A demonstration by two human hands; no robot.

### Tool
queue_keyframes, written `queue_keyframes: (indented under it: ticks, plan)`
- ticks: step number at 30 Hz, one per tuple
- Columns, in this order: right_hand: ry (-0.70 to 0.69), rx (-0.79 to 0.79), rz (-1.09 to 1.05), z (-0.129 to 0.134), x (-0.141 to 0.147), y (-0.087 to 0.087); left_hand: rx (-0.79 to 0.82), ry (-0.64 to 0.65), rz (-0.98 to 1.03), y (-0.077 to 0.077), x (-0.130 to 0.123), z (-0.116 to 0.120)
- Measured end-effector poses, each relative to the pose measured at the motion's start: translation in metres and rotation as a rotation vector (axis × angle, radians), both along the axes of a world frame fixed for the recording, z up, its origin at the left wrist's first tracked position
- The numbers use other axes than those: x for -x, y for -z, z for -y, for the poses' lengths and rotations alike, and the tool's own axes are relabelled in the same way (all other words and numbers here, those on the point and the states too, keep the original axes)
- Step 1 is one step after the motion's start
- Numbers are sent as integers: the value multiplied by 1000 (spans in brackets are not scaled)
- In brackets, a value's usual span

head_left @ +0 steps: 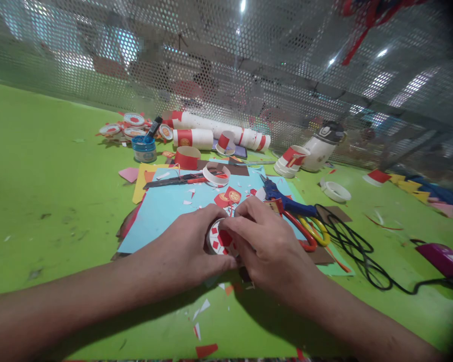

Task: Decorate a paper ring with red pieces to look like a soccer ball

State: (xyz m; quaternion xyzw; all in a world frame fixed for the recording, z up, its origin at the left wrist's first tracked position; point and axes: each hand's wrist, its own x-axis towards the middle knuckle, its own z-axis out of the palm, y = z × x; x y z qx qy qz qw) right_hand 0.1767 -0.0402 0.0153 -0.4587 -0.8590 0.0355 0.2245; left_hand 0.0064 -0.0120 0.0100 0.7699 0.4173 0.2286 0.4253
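Observation:
A small round white paper cup piece (216, 240) with red patches on its face sits between my hands, over the near edge of the light blue paper. My left hand (191, 236) is curled around its left side, thumb along the near rim. From the right, my right hand (266, 236) pinches at the top of the piece with thumb and fingers; whatever small bit lies in that pinch is hidden. Just beyond the fingertips are red paper tags (232, 195) with gold print. A blue glue gun (287, 198) and orange-handled scissors (305, 236) lie right of my right hand.
Light blue paper (166, 206) bears scraps, a white ring (216, 174) and a black-bladed cutter (173, 180). Behind stand a blue jar (144, 148), stacked paper cups (222, 128) and a white kettle (322, 146) before a perforated metal screen (211, 65). A black cord (357, 251) coils at right.

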Motion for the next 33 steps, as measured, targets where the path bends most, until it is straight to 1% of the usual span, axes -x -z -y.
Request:
queue_keyframes:
  ticks: [6,14,18,21,25,29,33]
  plan:
    - [6,19,-3,1,0,-3,10,6,1,0,1,1]
    - [-37,-73,-113,0,-6,-11,-32,2,5,0,0,-2]
    - [30,-102,-167,-4,-7,-11,-14,-26,-31,-1,0,-1]
    - [94,-77,-148,-4,-7,-10,-31,-27,-41,0,0,-2]
    - [143,-57,-168,-2,-5,-9,-40,-18,-34,1,2,-3]
    - [218,26,-232,-3,-2,-10,-63,0,19,1,2,-2]
    - [304,232,-315,-5,1,-15,-76,9,50,1,2,-1]
